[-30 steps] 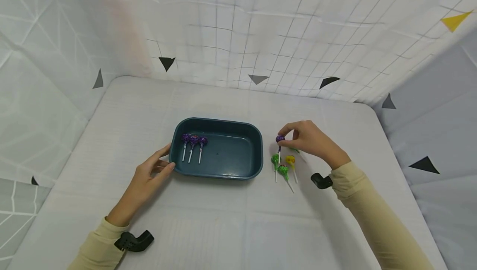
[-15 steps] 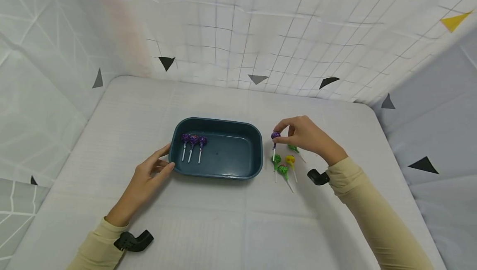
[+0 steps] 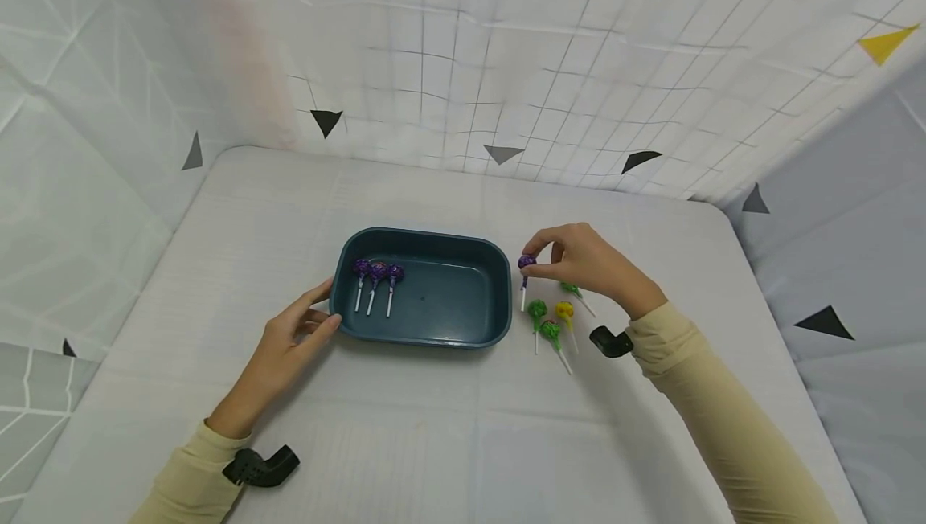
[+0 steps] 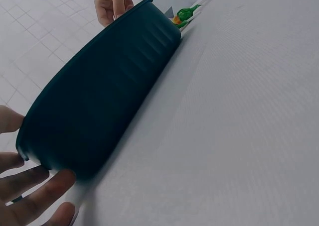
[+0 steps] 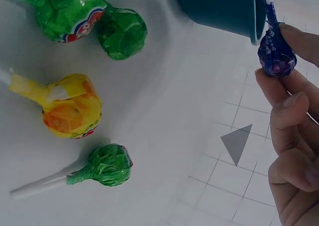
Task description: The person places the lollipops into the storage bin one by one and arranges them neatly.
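Note:
A purple-wrapped lollipop (image 3: 526, 261), stick pointing down, is pinched by its head between the thumb and fingers of my right hand (image 3: 589, 265), just beyond the right end of a dark teal tray (image 3: 444, 299). Three purple lollipops (image 3: 378, 271) lie side by side at the tray's left, sticks toward me. My left hand (image 3: 285, 347) rests its extended fingers against the tray's left end; the left wrist view shows these fingers (image 4: 47, 193) spread along the end wall. In the right wrist view the held lollipop (image 5: 276, 56) appears beside the tray's rim.
Right of the tray lie a yellow lollipop (image 3: 564, 311) and several green ones, including a green lollipop (image 3: 537, 309) near the tray and another green lollipop (image 3: 571, 288) partly under my right hand. White patterned cloth walls enclose the white-covered table (image 3: 405, 435).
My right hand has moved left with the purple lollipop, away from the loose ones toward the tray, uncovering a green lollipop. The left hand and tray stay in place.

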`<state>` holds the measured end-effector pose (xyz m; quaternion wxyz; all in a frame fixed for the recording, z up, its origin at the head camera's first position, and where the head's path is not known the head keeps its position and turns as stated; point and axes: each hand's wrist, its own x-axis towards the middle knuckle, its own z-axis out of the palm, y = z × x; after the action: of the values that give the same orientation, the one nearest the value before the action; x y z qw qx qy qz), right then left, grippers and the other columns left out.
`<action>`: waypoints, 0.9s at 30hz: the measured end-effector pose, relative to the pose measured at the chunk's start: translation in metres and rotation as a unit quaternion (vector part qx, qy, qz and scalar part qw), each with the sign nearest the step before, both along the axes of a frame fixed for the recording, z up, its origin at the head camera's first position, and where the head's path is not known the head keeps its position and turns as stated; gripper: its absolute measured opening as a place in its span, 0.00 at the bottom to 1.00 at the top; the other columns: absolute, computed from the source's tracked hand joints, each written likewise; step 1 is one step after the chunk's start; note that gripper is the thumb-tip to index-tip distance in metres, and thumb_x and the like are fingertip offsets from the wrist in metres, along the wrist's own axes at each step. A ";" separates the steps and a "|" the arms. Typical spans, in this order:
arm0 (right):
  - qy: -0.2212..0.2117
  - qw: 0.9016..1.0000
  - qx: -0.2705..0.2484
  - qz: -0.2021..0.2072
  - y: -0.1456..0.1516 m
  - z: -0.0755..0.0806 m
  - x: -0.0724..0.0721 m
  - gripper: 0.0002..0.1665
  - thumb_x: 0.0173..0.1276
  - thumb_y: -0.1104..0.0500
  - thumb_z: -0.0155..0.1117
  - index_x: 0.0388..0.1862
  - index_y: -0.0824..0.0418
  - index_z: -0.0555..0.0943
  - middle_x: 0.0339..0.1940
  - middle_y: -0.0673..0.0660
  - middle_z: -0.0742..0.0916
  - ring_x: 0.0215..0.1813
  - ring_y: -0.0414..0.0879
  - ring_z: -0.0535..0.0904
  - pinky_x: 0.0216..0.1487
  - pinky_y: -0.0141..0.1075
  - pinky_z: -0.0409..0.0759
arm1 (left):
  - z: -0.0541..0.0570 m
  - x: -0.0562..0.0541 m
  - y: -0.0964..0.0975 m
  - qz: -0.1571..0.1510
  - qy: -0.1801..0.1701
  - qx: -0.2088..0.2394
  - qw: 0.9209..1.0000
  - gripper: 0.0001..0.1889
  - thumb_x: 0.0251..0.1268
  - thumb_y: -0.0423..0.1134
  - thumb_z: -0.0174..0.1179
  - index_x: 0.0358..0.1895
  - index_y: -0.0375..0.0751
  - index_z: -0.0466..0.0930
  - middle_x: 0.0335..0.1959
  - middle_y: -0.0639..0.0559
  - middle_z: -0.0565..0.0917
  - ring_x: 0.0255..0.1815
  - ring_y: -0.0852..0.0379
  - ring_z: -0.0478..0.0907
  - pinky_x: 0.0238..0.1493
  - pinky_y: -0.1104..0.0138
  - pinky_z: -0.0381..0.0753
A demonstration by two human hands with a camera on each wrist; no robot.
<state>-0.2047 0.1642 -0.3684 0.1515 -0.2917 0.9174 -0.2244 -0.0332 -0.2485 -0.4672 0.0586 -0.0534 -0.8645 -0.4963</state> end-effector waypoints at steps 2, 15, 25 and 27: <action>-0.003 1.000 -0.004 0.002 -0.003 0.001 0.000 0.14 0.65 0.49 0.77 0.47 0.50 0.90 0.42 0.47 0.91 0.29 0.44 0.79 0.28 0.35 0.78 | 0.000 0.000 0.000 0.000 -0.001 -0.002 1.000 0.30 0.78 0.37 0.59 0.79 0.45 0.65 0.72 0.39 0.76 0.47 0.72 0.80 0.54 0.80 0.77; 0.000 1.000 -0.010 0.025 -0.025 0.004 0.000 0.13 0.65 0.48 0.77 0.45 0.49 0.89 0.37 0.45 0.91 0.27 0.43 0.80 0.32 0.38 0.80 | 0.000 0.001 0.000 0.000 -0.003 -0.008 1.000 0.30 0.78 0.38 0.59 0.80 0.45 0.64 0.72 0.39 0.76 0.47 0.71 0.80 0.54 0.78 0.78; -0.012 0.999 -0.002 0.037 -0.039 0.002 -0.001 0.12 0.66 0.47 0.76 0.46 0.48 0.89 0.39 0.44 0.90 0.30 0.43 0.80 0.32 0.38 0.80 | -0.002 0.000 0.000 0.001 -0.004 -0.009 1.000 0.30 0.78 0.39 0.59 0.80 0.45 0.65 0.71 0.38 0.77 0.47 0.71 0.80 0.53 0.78 0.78; -0.012 0.999 -0.003 0.040 -0.043 0.002 -0.001 0.11 0.66 0.47 0.76 0.45 0.48 0.89 0.38 0.44 0.90 0.30 0.44 0.80 0.31 0.38 0.80 | -0.002 0.000 0.000 0.002 -0.003 -0.009 1.000 0.30 0.78 0.39 0.59 0.80 0.45 0.65 0.71 0.38 0.77 0.47 0.71 0.80 0.52 0.79 0.78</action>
<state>-0.2059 0.1215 -0.3664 0.1707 -0.3255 0.9025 -0.2243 -0.0333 -0.2485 -0.4692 0.0564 -0.0508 -0.8694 -0.4882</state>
